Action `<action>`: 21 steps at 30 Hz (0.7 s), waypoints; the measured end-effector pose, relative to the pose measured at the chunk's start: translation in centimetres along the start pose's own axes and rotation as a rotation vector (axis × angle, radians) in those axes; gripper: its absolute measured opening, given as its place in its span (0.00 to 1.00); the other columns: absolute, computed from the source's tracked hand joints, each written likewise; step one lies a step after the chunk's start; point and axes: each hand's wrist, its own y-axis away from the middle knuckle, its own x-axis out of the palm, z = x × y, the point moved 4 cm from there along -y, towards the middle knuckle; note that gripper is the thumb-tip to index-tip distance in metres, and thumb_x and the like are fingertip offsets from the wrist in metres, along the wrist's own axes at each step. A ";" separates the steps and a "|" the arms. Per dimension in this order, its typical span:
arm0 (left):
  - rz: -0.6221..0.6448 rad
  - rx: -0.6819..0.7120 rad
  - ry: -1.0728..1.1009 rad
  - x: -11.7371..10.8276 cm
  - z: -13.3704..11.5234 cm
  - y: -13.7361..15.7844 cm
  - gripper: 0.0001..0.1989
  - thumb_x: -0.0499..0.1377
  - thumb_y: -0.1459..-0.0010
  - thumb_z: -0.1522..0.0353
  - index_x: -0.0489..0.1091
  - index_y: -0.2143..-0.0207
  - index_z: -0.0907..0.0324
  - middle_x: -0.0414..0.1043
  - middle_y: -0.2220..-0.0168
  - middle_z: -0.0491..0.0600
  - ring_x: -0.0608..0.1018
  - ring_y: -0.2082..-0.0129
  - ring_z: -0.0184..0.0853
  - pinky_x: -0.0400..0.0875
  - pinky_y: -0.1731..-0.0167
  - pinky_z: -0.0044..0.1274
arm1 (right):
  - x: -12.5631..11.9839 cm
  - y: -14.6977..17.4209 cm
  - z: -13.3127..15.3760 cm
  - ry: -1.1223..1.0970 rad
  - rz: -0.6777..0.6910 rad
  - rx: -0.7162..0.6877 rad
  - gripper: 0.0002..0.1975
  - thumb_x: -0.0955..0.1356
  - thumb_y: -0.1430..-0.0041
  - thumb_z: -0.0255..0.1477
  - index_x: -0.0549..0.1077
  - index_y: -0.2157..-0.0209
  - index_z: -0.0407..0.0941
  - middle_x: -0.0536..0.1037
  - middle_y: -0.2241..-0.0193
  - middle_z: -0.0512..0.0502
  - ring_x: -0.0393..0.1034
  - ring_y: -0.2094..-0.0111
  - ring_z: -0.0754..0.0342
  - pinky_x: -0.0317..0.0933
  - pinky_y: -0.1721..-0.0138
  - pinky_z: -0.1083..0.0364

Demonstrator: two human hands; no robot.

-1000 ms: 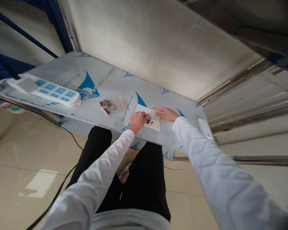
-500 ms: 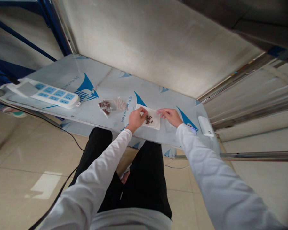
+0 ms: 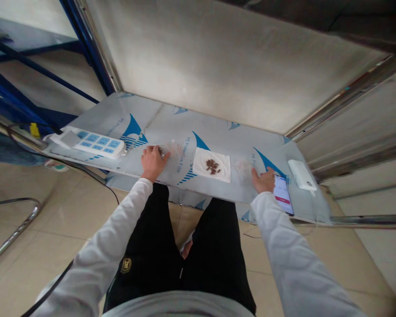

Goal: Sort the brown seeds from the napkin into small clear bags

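Here, left grip (image 3: pixel 152 163) over one bag (image 3: pixel 160 151), closure unclear; right grip (image 3: pixel 264 180) loosely parted beside one phone (image 3: pixel 283 193).

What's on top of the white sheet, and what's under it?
On the white sheet, a loose pile of small brown pieces. The film-covered tabletop shows around the sheet; anything directly beneath is hidden.
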 end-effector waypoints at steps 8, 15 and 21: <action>0.000 0.069 -0.220 -0.4 0.3 -0.4 0.17 0.52 0.40 0.61 0.72 0.52 0.54 0.70 0.51 0.56 0.69 0.52 0.48 0.60 0.56 0.36 | -1.9 4.2 2.3 0.070 -0.164 -0.318 0.33 0.64 0.46 0.41 0.57 0.43 0.38 0.61 0.47 0.28 0.65 0.51 0.36 0.61 0.54 0.41; -0.103 0.176 -0.177 -1.7 -1.2 1.4 0.21 0.42 0.35 0.60 0.73 0.53 0.52 0.74 0.54 0.52 0.71 0.55 0.44 0.56 0.57 0.34 | 1.7 10.8 13.0 -0.235 0.264 -0.580 0.21 0.55 0.36 0.40 0.72 0.59 0.42 0.77 0.63 0.39 0.70 0.63 0.50 0.62 0.58 0.54; -0.091 0.202 -0.116 -0.6 -1.5 2.8 0.20 0.44 0.35 0.61 0.74 0.55 0.53 0.75 0.55 0.52 0.71 0.55 0.43 0.55 0.56 0.32 | 8.5 14.1 21.4 -0.167 0.749 -0.522 0.26 0.57 0.37 0.46 0.71 0.52 0.42 0.79 0.64 0.40 0.73 0.62 0.49 0.65 0.65 0.56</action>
